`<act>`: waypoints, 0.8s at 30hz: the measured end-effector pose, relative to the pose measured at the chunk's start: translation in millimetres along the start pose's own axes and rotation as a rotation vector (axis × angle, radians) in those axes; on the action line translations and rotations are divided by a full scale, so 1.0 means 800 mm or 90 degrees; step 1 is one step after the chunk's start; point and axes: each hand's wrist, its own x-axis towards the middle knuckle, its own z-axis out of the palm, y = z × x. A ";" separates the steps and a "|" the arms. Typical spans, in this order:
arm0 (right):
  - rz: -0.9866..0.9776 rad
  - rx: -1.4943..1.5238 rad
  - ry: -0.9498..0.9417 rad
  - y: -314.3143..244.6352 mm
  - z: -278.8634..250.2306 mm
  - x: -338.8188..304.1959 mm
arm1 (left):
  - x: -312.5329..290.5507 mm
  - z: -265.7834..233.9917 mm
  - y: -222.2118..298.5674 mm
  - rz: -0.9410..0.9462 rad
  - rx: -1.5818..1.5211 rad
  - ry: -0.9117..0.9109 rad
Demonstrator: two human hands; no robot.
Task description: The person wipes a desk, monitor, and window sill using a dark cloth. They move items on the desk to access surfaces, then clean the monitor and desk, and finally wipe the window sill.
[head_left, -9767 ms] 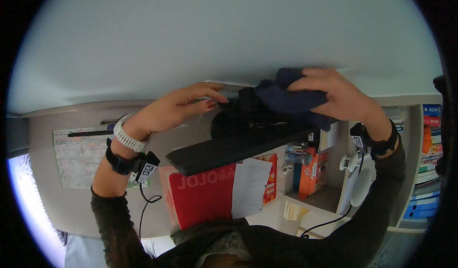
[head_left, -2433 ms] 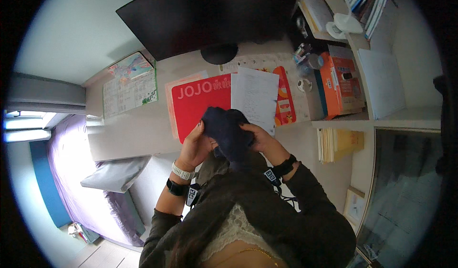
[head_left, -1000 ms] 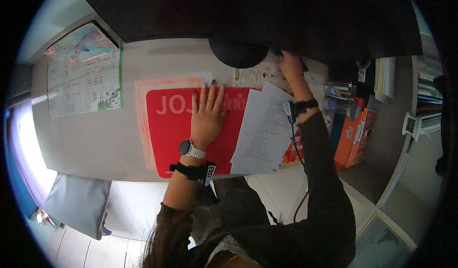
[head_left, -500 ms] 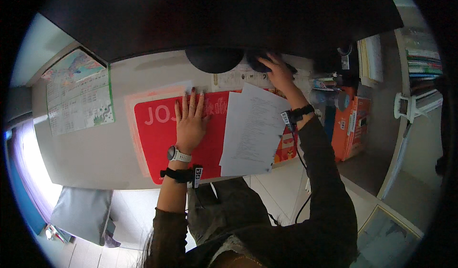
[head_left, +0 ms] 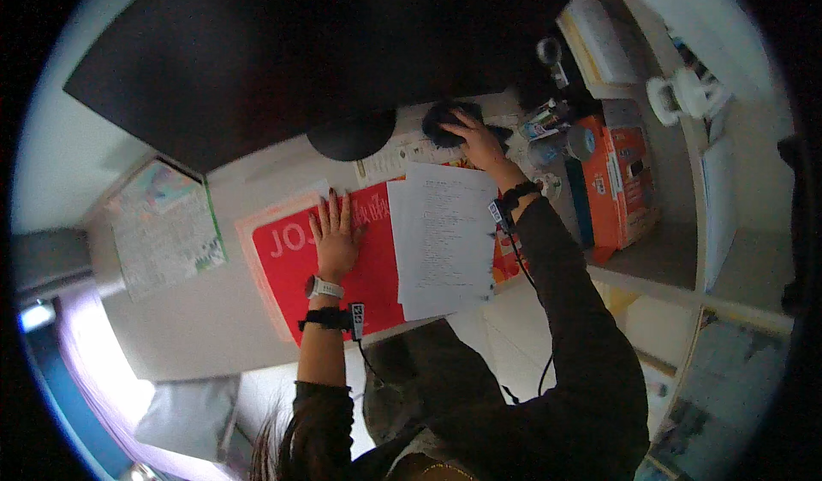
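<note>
My left hand (head_left: 336,246) lies flat on a red mat (head_left: 368,284) with pale lettering, its fingers spread and nothing in them. At the back of the desk, my right hand (head_left: 479,145) is on a dark, soft-looking bundle (head_left: 439,121), with its fingers bent over it. The bundle's exact kind is too dark to make out. White printed sheets (head_left: 445,241) lie on the right part of the mat, below my right forearm. A pale orange sheet (head_left: 257,267) shows from under the mat's left edge.
A large black monitor (head_left: 300,44) on a round dark base (head_left: 351,139) overhangs the back of the desk. To the right stand a clear cup (head_left: 580,143), an orange box (head_left: 616,181) and shelves. A calendar sheet (head_left: 167,233) lies at left. A grey cushion (head_left: 188,421) is below the desk.
The view has tilted and shifted. My right hand has come down over the dark bundle, and more of the bundle shows left of it. My left hand stays flat on the mat.
</note>
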 end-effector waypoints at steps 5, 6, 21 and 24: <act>0.133 0.095 0.042 -0.006 -0.002 -0.011 | 0.001 -0.009 -0.005 0.058 -0.028 0.070; 0.138 0.104 0.048 -0.004 0.000 -0.010 | 0.004 -0.017 -0.003 0.019 -0.067 0.060; 0.010 0.025 0.101 0.031 0.020 -0.020 | 0.297 -0.003 0.202 0.247 -0.220 0.098; 0.005 0.039 0.093 0.035 0.019 -0.019 | 0.332 0.015 0.224 0.202 -0.122 0.037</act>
